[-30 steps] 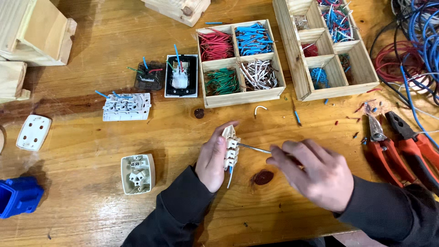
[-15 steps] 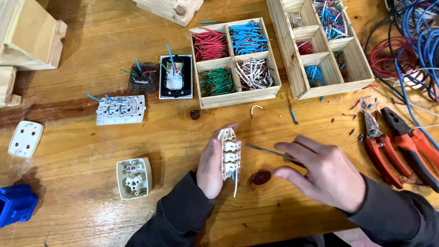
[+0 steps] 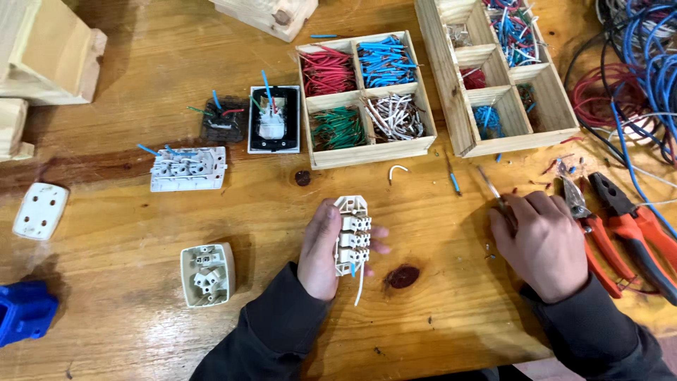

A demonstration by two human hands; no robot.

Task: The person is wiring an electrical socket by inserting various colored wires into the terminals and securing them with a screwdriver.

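While the bench (image 3: 141, 92) is crowded along its far and right sides, the near middle is bare wood, and that is where the work sits.

Far side: four-bin wooden tray (image 3: 361, 97) of red, blue, green and white wire offcuts, with a second tray (image 3: 451, 85) just to its right. Cable coils (image 3: 635, 77) fill the far right corner. Red pliers (image 3: 635, 233) lie just beside the right hand (image 3: 543, 243), nearly touching.

Left hand (image 3: 321, 247): grip wrapped around the white socket insert (image 3: 352, 229), terminals facing up, fingertips showing on its right edge. It's held just off the bench, front centre. A white wire tail (image 3: 360, 286) hangs from its near end.

Right hand: grip closed on a thin screwdriver (image 3: 489, 185), shaft pointing away up-left, handle hidden in the fist. It's well apart from the insert.

Judgement: terminal wiring step, tool parked. Any next move needs the tip brought left to a terminal screw and the insert held steady.

Room: open lane between the hands; only a loose white wire hook (image 3: 397, 171) and a blue offcut (image 3: 455, 183) lie nearby. Cream socket base (image 3: 206, 274) sits left, clear of the left sleeve.
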